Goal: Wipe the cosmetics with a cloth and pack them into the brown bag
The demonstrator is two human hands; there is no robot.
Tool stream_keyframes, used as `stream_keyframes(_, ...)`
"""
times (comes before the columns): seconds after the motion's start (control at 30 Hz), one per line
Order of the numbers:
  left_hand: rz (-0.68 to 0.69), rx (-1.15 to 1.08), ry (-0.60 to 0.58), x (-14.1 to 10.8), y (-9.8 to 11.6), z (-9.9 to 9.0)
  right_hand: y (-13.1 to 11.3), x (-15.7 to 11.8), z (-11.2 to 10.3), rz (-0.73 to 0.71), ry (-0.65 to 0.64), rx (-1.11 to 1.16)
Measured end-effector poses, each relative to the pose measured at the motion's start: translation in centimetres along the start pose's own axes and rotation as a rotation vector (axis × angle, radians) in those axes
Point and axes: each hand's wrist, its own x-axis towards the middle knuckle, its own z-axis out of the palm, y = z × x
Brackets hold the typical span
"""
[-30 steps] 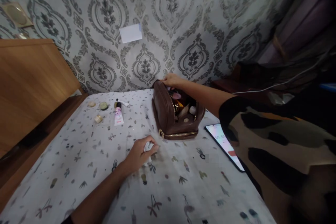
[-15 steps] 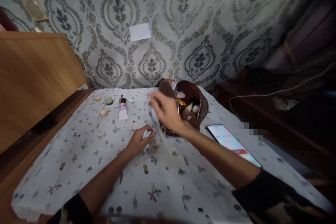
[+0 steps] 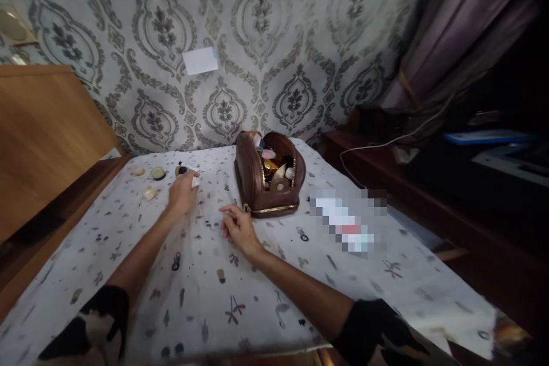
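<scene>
My left hand (image 3: 182,193) is at the left of the cloth, fingers closed, with a small white item (image 3: 195,181) showing at its fingertips; blur hides its exact kind. It covers the pink-and-white tube, and only dark caps (image 3: 182,169) show just beyond it. My right hand (image 3: 238,229) hovers over the cloth in front of the bag, fingers loosely bent and apart, holding nothing. To its upper right stands a brown zip bag (image 3: 274,201), unzipped, with cosmetics inside, among them a pink piece (image 3: 269,154) and a yellow-orange one (image 3: 270,168).
A round greenish jar (image 3: 158,173), a small cream-coloured jar (image 3: 150,193) and a pale round piece (image 3: 138,171) lie at the far left of the patterned cloth (image 3: 206,291). A pixelated phone (image 3: 343,223) lies right of the bag. A wooden panel (image 3: 47,143) borders the left.
My left hand has moved forward and left to the tube with the white item. My right hand has drawn back from beside the bag towards me. The view has turned right.
</scene>
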Motion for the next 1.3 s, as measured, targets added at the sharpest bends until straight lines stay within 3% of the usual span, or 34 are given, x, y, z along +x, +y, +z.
stream_keyframes(0.17, 0.12, 0.241, -0.158, 5.1, -1.9, 0.5, -0.1, -0.4, -0.2, 0.017, -0.032, -0.01)
stream_keyframes(0.33, 0.149, 0.414, -0.284, 7.3, -2.0, 2.7, -0.4, -0.4, -0.2, 0.037, -0.041, -0.065)
stream_keyframes(0.47, 0.167, 0.488, -0.307, 8.0, -1.8, 3.7, -0.9, -0.5, -0.4, 0.064, -0.045, -0.081)
stream_keyframes(0.7, 0.108, 0.57, -0.214, 9.2, -2.1, 3.9, -1.5, -0.6, -0.5, 0.077, -0.051, -0.101)
stream_keyframes(0.97, 0.076, 0.591, -0.26, 10.4, -2.4, 4.7, -1.6, -0.5, -0.6, 0.089, -0.058, -0.137)
stream_keyframes(1.3, 0.181, 0.522, -0.256, 9.2, -1.3, 2.2, -0.9, -0.3, -0.7, 0.044, -0.043, -0.086)
